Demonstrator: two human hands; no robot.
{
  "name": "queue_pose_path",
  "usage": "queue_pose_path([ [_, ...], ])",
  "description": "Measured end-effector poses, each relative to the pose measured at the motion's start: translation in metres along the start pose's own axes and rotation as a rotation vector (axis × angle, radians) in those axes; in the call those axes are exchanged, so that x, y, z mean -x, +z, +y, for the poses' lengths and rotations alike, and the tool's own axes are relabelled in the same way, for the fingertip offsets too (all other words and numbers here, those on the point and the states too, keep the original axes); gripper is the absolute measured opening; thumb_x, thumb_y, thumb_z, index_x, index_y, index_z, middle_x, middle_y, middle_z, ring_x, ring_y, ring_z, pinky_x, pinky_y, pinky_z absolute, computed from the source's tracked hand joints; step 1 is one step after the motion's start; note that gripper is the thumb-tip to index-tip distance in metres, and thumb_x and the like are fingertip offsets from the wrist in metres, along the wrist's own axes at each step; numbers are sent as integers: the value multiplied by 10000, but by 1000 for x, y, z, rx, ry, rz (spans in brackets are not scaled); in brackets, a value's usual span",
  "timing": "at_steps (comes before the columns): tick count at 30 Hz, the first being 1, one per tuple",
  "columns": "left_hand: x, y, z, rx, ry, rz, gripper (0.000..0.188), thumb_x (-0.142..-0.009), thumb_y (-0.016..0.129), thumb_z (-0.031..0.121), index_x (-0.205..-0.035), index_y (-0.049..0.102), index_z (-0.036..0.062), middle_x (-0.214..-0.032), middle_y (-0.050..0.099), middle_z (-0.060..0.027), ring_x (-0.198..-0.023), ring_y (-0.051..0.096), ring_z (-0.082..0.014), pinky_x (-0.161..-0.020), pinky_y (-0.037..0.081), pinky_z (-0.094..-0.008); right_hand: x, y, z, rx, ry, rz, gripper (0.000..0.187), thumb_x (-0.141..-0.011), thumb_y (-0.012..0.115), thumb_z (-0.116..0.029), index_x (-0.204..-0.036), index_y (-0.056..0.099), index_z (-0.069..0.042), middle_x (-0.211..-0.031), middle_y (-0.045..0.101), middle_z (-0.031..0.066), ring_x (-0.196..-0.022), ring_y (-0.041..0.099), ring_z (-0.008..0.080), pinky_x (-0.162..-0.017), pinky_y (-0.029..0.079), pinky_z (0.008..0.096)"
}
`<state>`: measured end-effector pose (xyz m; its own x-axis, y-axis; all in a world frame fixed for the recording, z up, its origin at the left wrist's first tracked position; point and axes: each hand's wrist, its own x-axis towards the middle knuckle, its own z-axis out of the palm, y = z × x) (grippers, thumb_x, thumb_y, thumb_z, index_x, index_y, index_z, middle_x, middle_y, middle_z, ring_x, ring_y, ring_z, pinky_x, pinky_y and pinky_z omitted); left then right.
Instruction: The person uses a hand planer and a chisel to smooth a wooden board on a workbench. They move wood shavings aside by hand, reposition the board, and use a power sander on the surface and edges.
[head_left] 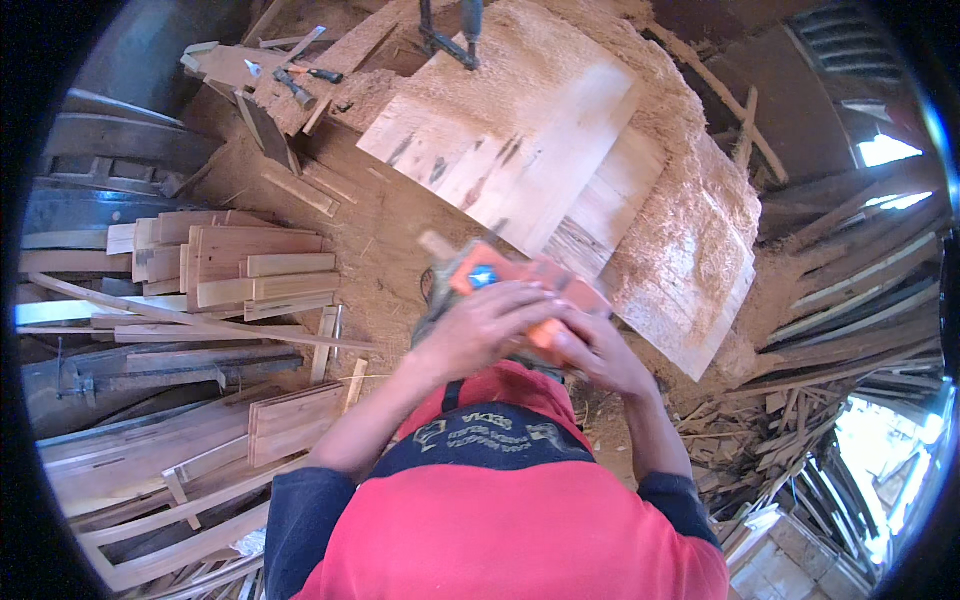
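In front of my waist, both hands are on an orange-red block-shaped tool (580, 291) with a round blue part on its left end. The tool is blurred, and its exact kind cannot be made out. My left hand (497, 318) lies across its near side with the fingers bent over it. At the tool's right part, my right hand (606, 352) is closed around an orange piece. Just beyond lies a wide pale wooden board (520, 150), strewn with shavings. A second board (612, 205) lies beside it on the right.
A dark metal clamp (447, 42) stands at the boards' far edge. A hammer (296, 90) rests on a small bench at the far left. Stacked planks (255, 265) fill the left side. Wood shavings (690, 170) and piled offcuts (770, 440) lie to the right.
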<state>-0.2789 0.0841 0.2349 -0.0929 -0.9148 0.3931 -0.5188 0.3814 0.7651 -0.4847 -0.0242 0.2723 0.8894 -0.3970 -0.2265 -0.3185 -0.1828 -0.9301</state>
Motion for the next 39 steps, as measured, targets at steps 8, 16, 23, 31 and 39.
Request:
queue_pose_path([
  [8, 29, 0, 16, -135, -197, -24, 525, -735, 782, 131, -1238, 646, 62, -1211, 660, -131, -1130, 637, -324, -983, 509, -430, -17, 5, 27, 53, 39, -288, 528, -961, 587, -493, -1199, 597, -21, -1159, 650, 210, -1095, 638, 362, -927, 494, 443],
  [16, 11, 33, 10, -60, -375, 300, 582, -753, 853, 257, -1238, 626, 28, -1292, 587, -165, -1233, 540, -342, -1067, 420, -440, 9, -16, 61, 429, 46, 165, 413, -683, 748, -278, -1051, 694, -97, -873, 693, 168, -827, 684, 368, -753, 544, 452],
  [23, 56, 150, -78, -14, -1057, 814, 862, -783, 803, 496, -1359, 489, -64, -1297, 542, -261, -1244, 499, -387, -1052, 399, -471, 20, -24, 119, 295, 71, 354, 303, -727, 741, -191, -973, 698, -19, -700, 629, 144, -639, 631, 220, -633, 501, 358],
  [31, 38, 173, -94, -79, -1096, 755, 917, -750, 821, 520, -1369, 480, -65, -1286, 524, -267, -1227, 470, -394, -1059, 367, -479, 17, -43, 139, 300, 152, 345, 359, -695, 760, -241, -995, 713, -48, -773, 681, 182, -702, 694, 334, -666, 542, 411],
  [39, 47, 173, -126, -27, -1056, 873, 903, -746, 831, 505, -1358, 494, -66, -1293, 499, -259, -1244, 455, -382, -1068, 355, -480, -8, -41, 121, 378, 246, 251, 366, -697, 799, -316, -954, 706, -72, -785, 697, 181, -726, 703, 355, -662, 545, 436],
])
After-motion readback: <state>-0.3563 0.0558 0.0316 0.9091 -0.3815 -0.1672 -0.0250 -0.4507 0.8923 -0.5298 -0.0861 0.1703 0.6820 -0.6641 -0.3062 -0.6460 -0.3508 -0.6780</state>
